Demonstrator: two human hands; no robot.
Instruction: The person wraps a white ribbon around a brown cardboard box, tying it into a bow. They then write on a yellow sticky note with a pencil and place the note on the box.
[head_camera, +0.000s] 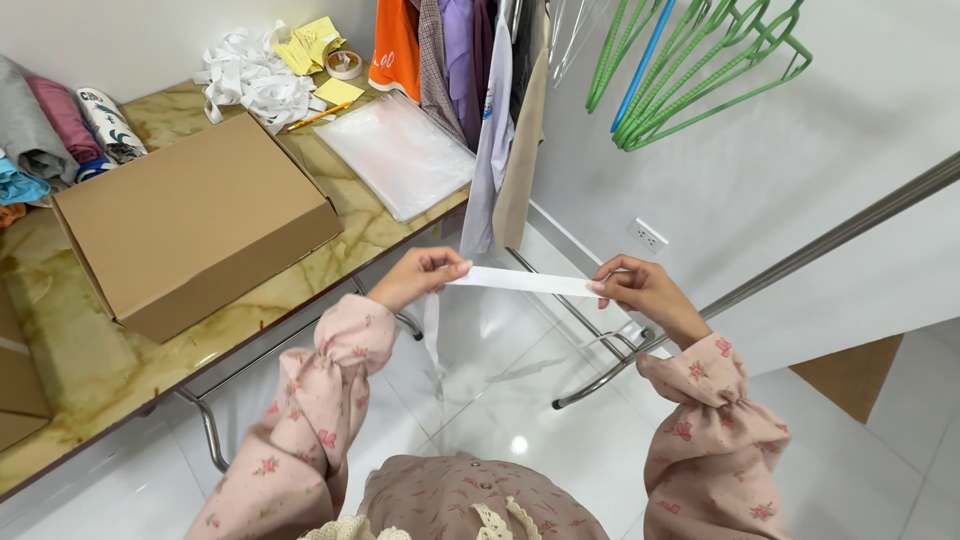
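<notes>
From the head view, I hold a white fabric strip (520, 281) stretched between my two hands, out in the air beside the near edge of the marble-topped table (80, 350) and above the white tiled floor (500, 400). My left hand (415, 277) has its grip clamped on the strip's left end, thumb and fingers pinched together; a loose tail hangs down below that pinch. My right hand (640, 290) is likewise pinched shut on the right end. The strip looks very light, thin and limp: I judge it would sag or twist at once if either pinch slackened, so holding it at the ends and keeping it taut suits it best. On the table, behind the cardboard box (195, 220), lies a heap of similar white strips (250, 80).
</notes>
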